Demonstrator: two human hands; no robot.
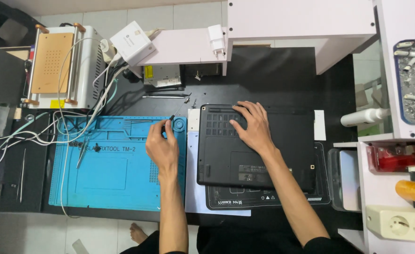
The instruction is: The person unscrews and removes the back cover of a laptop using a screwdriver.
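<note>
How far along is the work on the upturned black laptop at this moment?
Early, it seems. Done: the black laptop lies bottom up on a dark mat. In hand: the right hand lies flat on its base, while the left hand holds a small dark tool, likely a screwdriver, over the blue mat. Left: the bottom cover is still on; whether any screws are out is too small to tell.

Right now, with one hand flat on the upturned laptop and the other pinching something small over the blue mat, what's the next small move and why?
Probably set that small dark piece down on the blue mat. The left hand pinches it just above the mat's top edge, while the right hand rests flat on the laptop, steadying it.
</note>
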